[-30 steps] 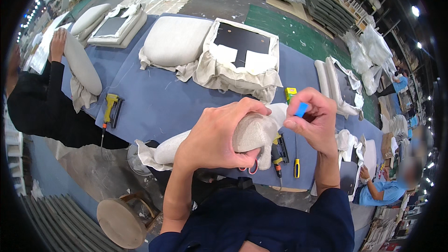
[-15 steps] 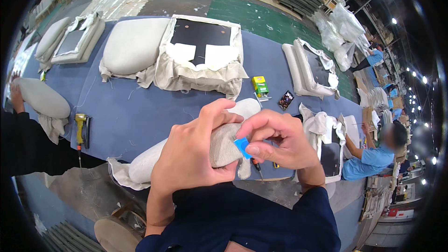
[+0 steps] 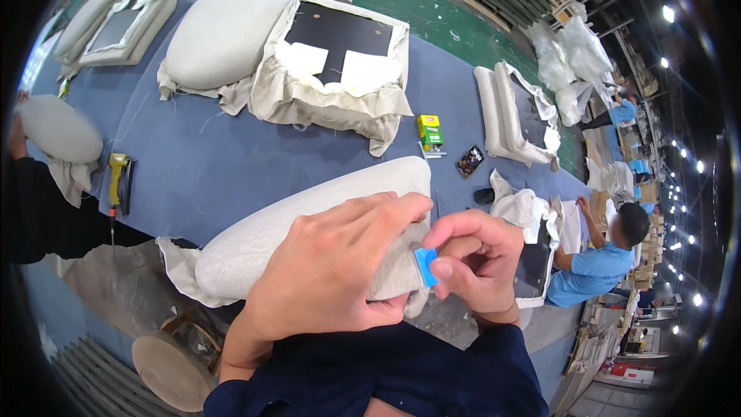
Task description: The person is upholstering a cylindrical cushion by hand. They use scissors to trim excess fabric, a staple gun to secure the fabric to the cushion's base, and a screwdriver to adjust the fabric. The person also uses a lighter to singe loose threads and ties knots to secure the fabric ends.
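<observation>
In front of me lies a padded seat or back panel (image 3: 324, 216) covered in light beige fabric, its lower corner pulled close to my body. My left hand (image 3: 332, 266) wraps over that corner, fingers on top and thumb underneath, squeezing the ribbed fabric (image 3: 395, 269) between them. My right hand (image 3: 478, 262) pinches a small flat blue piece (image 3: 425, 266) between thumb and forefinger. The blue piece is held against the end of the gripped fabric; whether it is fastened there I cannot tell.
On the blue table (image 3: 231, 162) lie more beige padded panels (image 3: 224, 42), a yellow-green box (image 3: 430, 131) and a phone (image 3: 469, 161). A yellow staple gun (image 3: 117, 177) rests at left near another person's dark sleeve (image 3: 54, 216). A person in light blue (image 3: 594, 259) works at right.
The padded panel now shows more, lying wider across the table edge. Both hands still hold on; my right hand and the blue piece have shifted slightly right and down. The view has tilted.
</observation>
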Demonstrator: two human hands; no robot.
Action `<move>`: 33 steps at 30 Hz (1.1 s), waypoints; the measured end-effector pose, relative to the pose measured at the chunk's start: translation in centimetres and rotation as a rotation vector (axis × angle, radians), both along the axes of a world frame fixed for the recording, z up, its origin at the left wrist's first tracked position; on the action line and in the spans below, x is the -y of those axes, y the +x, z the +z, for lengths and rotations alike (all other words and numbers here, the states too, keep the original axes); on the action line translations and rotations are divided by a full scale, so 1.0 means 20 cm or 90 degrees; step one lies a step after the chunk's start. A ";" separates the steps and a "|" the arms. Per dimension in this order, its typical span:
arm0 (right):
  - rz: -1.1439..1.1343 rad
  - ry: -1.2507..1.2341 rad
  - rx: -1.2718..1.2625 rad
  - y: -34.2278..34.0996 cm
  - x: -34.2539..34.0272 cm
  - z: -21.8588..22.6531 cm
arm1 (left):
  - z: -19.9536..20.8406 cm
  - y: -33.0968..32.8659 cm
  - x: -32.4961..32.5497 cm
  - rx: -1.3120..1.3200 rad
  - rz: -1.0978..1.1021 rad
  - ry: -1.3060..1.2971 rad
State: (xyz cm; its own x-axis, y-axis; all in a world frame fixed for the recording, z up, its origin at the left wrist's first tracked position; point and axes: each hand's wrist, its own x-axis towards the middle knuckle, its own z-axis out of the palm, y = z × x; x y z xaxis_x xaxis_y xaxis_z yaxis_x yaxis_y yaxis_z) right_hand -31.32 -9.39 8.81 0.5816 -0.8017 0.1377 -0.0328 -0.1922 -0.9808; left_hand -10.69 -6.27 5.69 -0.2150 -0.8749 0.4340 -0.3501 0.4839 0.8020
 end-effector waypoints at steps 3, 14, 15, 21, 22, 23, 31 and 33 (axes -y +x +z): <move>0.001 -0.038 0.010 -0.01 0.00 -0.02 | 0.00 -0.01 0.00 0.017 -0.011 0.006; -0.056 -0.077 0.026 -0.06 0.00 -0.07 | -0.01 -0.07 0.03 0.049 0.005 -0.019; -0.067 -0.074 0.024 -0.06 0.00 -0.08 | -0.01 -0.08 0.03 0.051 0.003 -0.016; -0.111 -0.103 0.149 -0.07 0.04 -0.19 | 0.01 0.04 0.07 0.047 0.008 0.024; -0.180 -0.096 0.182 -0.07 0.06 -0.25 | 0.00 0.10 0.10 0.037 0.009 0.031; -0.243 -0.088 0.214 -0.07 0.12 -0.35 | -0.01 0.16 0.13 0.027 0.014 0.035; -0.403 0.195 -0.069 -0.36 0.17 -1.96 | -0.17 0.51 0.20 0.121 0.274 0.053; -0.391 0.234 -0.176 -0.39 0.06 -2.12 | -0.20 0.57 0.18 0.138 0.329 0.132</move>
State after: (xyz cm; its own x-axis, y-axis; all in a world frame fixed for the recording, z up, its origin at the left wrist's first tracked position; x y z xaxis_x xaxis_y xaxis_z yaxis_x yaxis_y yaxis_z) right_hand -39.11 -10.59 -33.66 -0.0090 -0.9582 -0.2859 -0.2813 0.2768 -0.9188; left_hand 0.64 -9.95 1.70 0.1962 -0.9515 0.2371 -0.6649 0.0486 0.7454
